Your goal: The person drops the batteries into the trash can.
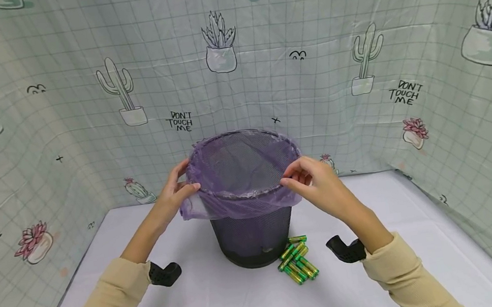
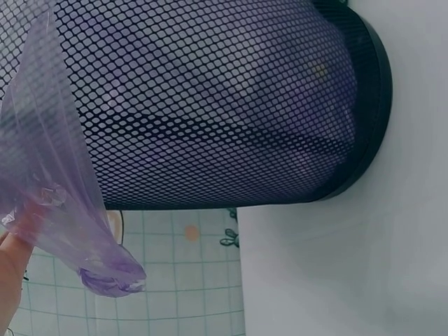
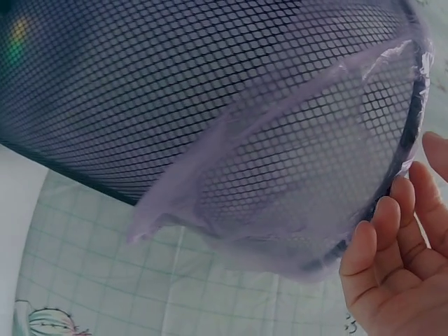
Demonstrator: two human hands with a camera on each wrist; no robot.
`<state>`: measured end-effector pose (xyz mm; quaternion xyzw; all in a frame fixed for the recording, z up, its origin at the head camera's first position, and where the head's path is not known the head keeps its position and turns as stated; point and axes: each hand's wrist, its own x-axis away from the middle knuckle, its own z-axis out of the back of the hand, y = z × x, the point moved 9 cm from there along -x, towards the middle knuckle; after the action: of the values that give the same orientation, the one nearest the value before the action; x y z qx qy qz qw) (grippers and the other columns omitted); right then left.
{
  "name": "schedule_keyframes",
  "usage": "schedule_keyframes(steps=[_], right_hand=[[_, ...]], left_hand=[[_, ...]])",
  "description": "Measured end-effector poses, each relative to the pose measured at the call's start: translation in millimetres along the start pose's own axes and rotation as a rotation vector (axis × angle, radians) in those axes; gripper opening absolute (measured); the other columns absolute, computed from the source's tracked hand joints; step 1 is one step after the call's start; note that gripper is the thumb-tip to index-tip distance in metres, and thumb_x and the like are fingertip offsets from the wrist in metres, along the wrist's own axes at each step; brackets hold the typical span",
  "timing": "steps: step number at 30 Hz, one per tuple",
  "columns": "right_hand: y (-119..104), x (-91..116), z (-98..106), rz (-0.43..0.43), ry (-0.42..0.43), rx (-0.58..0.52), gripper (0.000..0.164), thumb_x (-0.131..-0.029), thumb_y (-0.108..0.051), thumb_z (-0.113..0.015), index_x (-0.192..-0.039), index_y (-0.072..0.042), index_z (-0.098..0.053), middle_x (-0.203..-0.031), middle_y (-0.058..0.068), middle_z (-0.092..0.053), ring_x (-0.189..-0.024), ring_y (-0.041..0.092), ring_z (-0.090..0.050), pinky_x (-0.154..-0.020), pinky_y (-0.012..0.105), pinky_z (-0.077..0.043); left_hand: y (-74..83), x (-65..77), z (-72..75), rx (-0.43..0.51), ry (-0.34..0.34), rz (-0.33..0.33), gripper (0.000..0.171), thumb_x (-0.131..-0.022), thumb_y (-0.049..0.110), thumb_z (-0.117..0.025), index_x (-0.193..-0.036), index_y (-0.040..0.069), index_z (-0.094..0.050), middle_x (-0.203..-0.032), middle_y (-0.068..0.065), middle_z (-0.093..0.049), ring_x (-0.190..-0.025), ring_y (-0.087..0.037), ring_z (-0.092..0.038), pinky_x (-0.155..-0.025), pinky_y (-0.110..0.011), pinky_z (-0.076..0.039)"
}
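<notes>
A black mesh trash can point(image 1: 256, 239) stands upright on the table, lined with a thin purple trash bag point(image 1: 252, 205) whose top is folded outward over the rim. At the left of the rim, my left hand point(image 1: 174, 192) holds the bag's edge, thumb over the rim and fingers outside. Film of the bag point(image 2: 63, 182) partly covers those fingers in the left wrist view. My right hand point(image 1: 319, 183) pinches the bag at the right of the rim, fingers curled. In the right wrist view, the right fingertips point(image 3: 387, 210) lie along the rim, and the folded bag point(image 3: 280, 203) hangs over the mesh.
A small pile of green and gold batteries point(image 1: 298, 265) lies at the can's front right foot. White cloth covers the table point(image 1: 200, 302). A printed cactus curtain point(image 1: 266, 89) surrounds the back and sides. Each wrist carries a black mount point(image 1: 165, 274).
</notes>
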<state>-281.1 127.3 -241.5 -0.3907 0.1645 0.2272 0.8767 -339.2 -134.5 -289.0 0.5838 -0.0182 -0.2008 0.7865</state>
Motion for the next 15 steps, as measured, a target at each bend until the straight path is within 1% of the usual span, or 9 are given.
schedule_keyframes(steps=[7, 10, 15], right_hand=[[20, 20, 4, -0.021, 0.055, -0.025, 0.01, -0.088, -0.017, -0.064, -0.093, -0.008, -0.061, -0.084, 0.001, -0.062, -0.073, 0.01, -0.054, -0.067, 0.022, -0.046], [30, 29, 2, -0.045, 0.059, -0.023, 0.011, -0.088, -0.018, -0.063, -0.093, -0.008, -0.061, -0.087, 0.001, -0.063, -0.075, 0.008, -0.054, -0.068, 0.022, -0.046], [50, 44, -6, -0.107, 0.038, -0.043, 0.013, -0.088, -0.019, -0.063, -0.096, -0.008, -0.062, -0.088, 0.001, -0.063, -0.076, 0.006, -0.052, -0.069, 0.022, -0.046]], left_hand=[[-0.4, 0.1, -0.3, -0.006, 0.0, -0.002, 0.074, -0.088, 0.022, -0.047, -0.15, 0.01, -0.007, -0.153, -0.016, -0.009, -0.131, -0.04, -0.032, -0.107, -0.057, -0.024], [-0.9, 0.1, -0.4, -0.007, -0.001, -0.002, 0.074, -0.088, 0.023, -0.047, -0.15, 0.011, -0.007, -0.153, -0.016, -0.008, -0.131, -0.04, -0.032, -0.107, -0.057, -0.024], [-1.3, -0.1, -0.2, -0.011, 0.0, -0.003, 0.074, -0.088, 0.023, -0.047, -0.15, 0.01, -0.007, -0.153, -0.016, -0.008, -0.13, -0.04, -0.032, -0.107, -0.057, -0.023]])
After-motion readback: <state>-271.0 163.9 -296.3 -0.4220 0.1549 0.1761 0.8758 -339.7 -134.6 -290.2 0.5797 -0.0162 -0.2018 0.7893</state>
